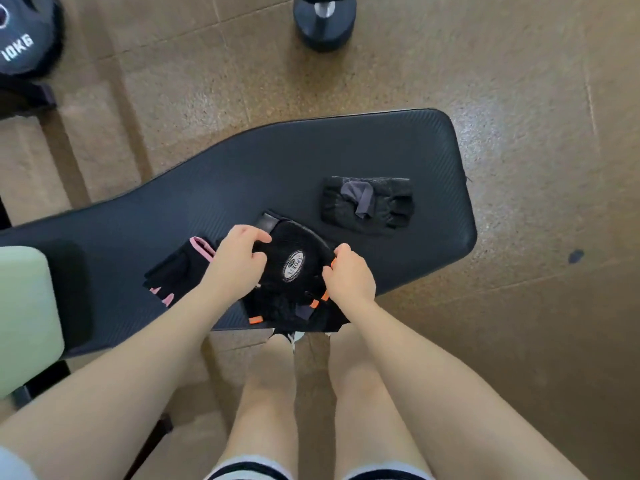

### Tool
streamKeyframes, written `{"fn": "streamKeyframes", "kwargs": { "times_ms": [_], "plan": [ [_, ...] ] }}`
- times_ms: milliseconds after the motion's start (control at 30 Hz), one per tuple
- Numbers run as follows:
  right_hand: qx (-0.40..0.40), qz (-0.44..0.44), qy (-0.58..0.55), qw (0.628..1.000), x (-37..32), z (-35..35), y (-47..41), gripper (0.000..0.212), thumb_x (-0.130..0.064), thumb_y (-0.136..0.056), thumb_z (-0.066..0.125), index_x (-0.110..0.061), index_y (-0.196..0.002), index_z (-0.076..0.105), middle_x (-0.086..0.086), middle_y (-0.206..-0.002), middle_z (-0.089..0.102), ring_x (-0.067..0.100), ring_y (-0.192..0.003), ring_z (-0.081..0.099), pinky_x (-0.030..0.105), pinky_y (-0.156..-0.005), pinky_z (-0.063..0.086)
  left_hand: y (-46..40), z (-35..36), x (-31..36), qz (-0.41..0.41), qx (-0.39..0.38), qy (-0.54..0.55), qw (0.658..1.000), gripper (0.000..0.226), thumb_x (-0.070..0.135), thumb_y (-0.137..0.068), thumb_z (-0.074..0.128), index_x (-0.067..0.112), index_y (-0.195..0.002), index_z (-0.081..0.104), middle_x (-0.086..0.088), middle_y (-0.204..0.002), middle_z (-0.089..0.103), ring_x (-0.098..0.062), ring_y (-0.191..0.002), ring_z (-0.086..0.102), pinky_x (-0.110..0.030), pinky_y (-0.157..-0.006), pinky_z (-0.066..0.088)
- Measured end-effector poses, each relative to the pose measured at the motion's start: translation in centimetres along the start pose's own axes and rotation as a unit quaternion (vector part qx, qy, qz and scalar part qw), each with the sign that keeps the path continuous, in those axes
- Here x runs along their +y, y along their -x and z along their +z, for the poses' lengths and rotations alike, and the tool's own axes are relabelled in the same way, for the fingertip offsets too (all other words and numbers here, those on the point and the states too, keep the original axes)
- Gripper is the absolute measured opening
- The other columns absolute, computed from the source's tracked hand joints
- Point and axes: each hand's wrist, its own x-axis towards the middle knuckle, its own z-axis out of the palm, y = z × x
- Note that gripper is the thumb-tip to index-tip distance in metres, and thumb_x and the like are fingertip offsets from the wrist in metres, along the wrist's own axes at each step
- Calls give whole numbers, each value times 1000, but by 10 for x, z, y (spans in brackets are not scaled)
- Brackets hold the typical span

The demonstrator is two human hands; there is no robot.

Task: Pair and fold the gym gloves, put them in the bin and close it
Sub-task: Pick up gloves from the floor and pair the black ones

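A black gym glove with orange tabs and an oval "SPORTS" badge (294,271) lies at the near edge of the dark padded bench (242,174). My left hand (239,258) grips its left side near the wrist strap. My right hand (349,273) pinches its right edge by an orange tab. More black fabric with orange tabs shows underneath it, hanging over the bench edge. A black glove with pink trim (176,268) lies just left of my left hand. A folded black and grey glove bundle (369,204) rests farther right on the bench.
A pale green bin or lid (24,317) sits at the left end of the bench. A 10 kg weight plate (24,32) and a dumbbell (323,19) stand on the brown tiled floor. My legs are below the bench edge.
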Motion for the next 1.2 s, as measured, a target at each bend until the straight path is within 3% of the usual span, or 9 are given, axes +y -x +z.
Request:
{"fn": "streamKeyframes", "kwargs": {
  "times_ms": [133, 300, 467, 633, 767, 900, 1000, 1100, 1200],
  "plan": [
    [81, -54, -84, 992, 10, -19, 2, 12, -14, -87, 55, -6, -96, 56, 12, -99, 60, 32, -97, 54, 32, -70, 33, -3, 6, -13, -6, -4, 11, 1000, 55, -9, -79, 43, 7, -132, 43, -12, -139, 41, -27, -131, 37, -32, -108, 27],
    [134, -117, -248, 952, 27, -69, 1, 16, -8, -87, 57, -21, -79, 50, -7, -74, 52, 12, -71, 48, 29, -70, 36, -10, 18, -12, -37, -43, -30, 998, 54, 8, -84, 52, 7, -136, 37, -15, -141, 38, -36, -127, 40, -45, -104, 36],
    [110, -63, -391, 912, 25, -94, -21, 24, 0, -88, 48, -22, -90, 56, -5, -87, 60, 14, -88, 55, 30, -82, 43, -18, 31, 1, -38, 31, -74, 996, 59, 23, -83, 66, 10, -134, 39, -15, -131, 35, -34, -118, 42, -43, -90, 43],
    [232, -2, 19, 973, 26, -88, -31, 63, -12, -83, 61, -10, -140, 33, 15, -142, 39, 35, -128, 37, 43, -104, 32, -32, 34, 3, -35, 47, -52, 997, 37, 21, -81, 67, 4, -111, 52, -14, -119, 44, -31, -109, 45, -38, -85, 40],
    [148, -244, 100, 953, 3, -66, -30, 36, -5, -77, 63, -4, -113, 61, 21, -134, 49, 42, -116, 49, 49, -92, 47, -38, 8, 8, -53, 11, 131, 990, 28, 24, -79, 70, 13, -101, 57, 1, -92, 57, -17, -87, 51, -28, -75, 36],
    [66, -260, 162, 950, -24, -52, -41, 37, -12, -85, 59, -2, -120, 53, 19, -137, 45, 39, -116, 48, 46, -90, 44, -43, -30, 11, -37, 59, 251, 966, 12, 23, -78, 70, 21, -81, 58, 7, -76, 59, -9, -70, 54, -25, -69, 44],
    [94, -221, 207, 948, -35, -46, -47, 50, -19, -86, 59, -7, -131, 41, 15, -131, 45, 35, -111, 47, 45, -87, 45, -55, -42, 4, -64, 87, 301, 947, 19, 22, -83, 64, 22, -102, 58, 6, -95, 65, -11, -89, 60, -25, -83, 48],
    [108, -196, 288, 931, -37, -38, -51, 71, -27, -78, 70, -14, -138, 34, 13, -125, 50, 32, -103, 50, 42, -76, 45, -58, -30, -9, -99, 87, 258, 957, 51, 22, -91, 53, 17, -139, 36, -3, -142, 45, -17, -129, 43, -28, -110, 28],
    [162, -167, 384, 893, -34, -33, -54, 92, -27, -59, 80, -25, -140, 37, 4, -106, 61, 24, -84, 56, 32, -56, 33, -35, -9, -21, -87, 156, 236, 955, 48, 14, -93, 47, 8, -139, 34, -10, -143, 38, -23, -135, 35, -36, -115, 23]
  ]
}}
